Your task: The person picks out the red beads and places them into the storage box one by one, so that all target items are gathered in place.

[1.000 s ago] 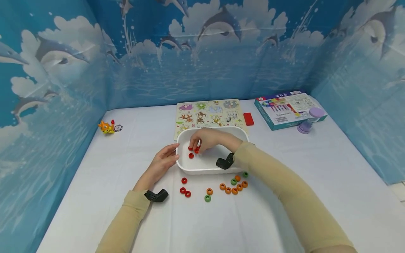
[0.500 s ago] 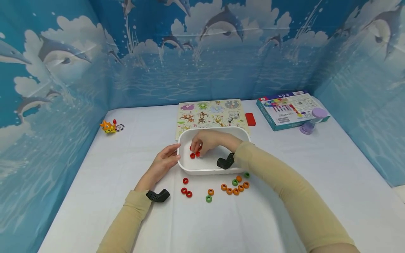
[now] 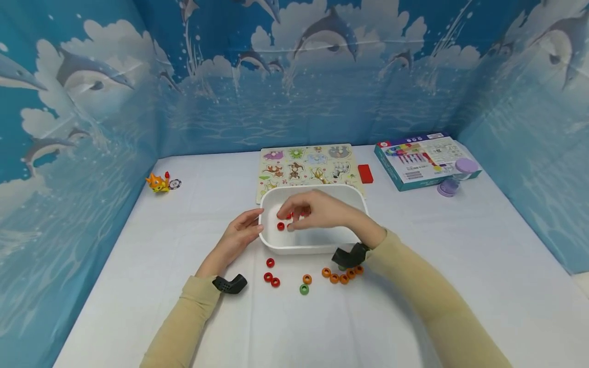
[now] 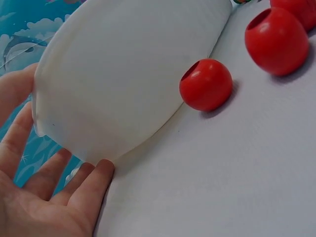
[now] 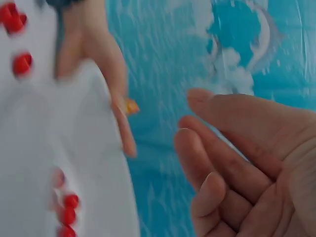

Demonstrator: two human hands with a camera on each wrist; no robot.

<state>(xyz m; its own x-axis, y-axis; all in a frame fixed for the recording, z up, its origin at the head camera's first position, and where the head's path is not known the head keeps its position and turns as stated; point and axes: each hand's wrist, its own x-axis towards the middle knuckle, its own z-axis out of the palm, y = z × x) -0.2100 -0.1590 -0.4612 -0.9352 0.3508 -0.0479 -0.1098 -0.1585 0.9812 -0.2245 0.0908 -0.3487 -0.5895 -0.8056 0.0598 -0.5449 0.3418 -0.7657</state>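
Observation:
My left hand touches the left end of a white plastic tub with extended fingers; in the left wrist view, the fingertips lie against its outer wall. Over the tub's inside hovers my right hand, fingers bent loosely, nothing between thumb and fingers in the right wrist view. Several red beads lie in the tub's left part, some hidden behind the right hand. On the cloth in front are three red beads, several orange beads and a green bead. My right wrist camera covers others.
An animal puzzle board lies behind the tub, with a red block beside it. A paint-set box and a purple-lidded container stand back right. A small orange toy sits back left.
My right hand has risen from the beads inside the tub and shifted right, its fingers loosening. The red beads stay in the tub. My left hand keeps its place at the tub's end.

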